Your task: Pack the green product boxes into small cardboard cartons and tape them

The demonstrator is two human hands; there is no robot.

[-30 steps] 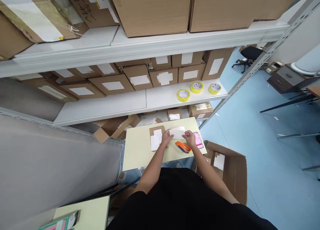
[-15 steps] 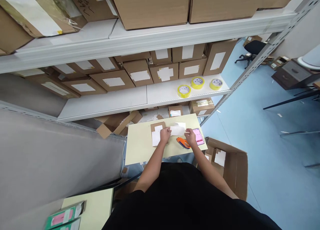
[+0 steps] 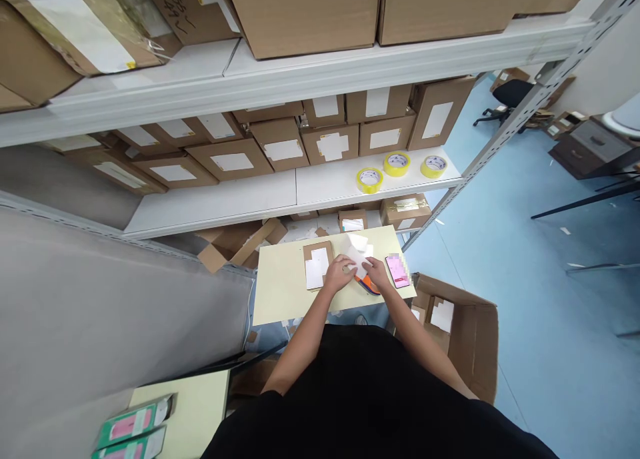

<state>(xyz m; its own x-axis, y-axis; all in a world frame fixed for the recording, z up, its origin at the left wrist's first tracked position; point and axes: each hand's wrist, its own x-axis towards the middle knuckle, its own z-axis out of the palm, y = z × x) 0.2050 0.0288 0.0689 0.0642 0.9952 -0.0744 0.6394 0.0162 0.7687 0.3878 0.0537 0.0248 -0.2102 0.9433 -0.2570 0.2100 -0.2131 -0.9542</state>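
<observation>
Over the pale yellow table (image 3: 280,286), my left hand (image 3: 340,274) pinches the lower left of a white sheet of paper (image 3: 356,259). Its lower right side is between the fingers of my right hand (image 3: 376,273). The sheet is tilted and looks bent, and more white paper lies just behind it. Partly under my right hand is an orange and dark blue tool (image 3: 369,286), its kind hard to make out. To the left of my hands a flat cardboard box (image 3: 318,249) with white labels rests on the table. A phone (image 3: 398,271) with a pink screen lies at the right.
Three yellow tape rolls (image 3: 370,180) sit on the white shelf (image 3: 270,191) behind, near several labelled boxes (image 3: 330,143). An open carton (image 3: 473,332) stands right of the table. Green and pink boxes (image 3: 131,427) lie on another table at lower left.
My hands have come closer together, the right one moving left. The white sheet, held out flat and wide before, is now tilted and bent between them.
</observation>
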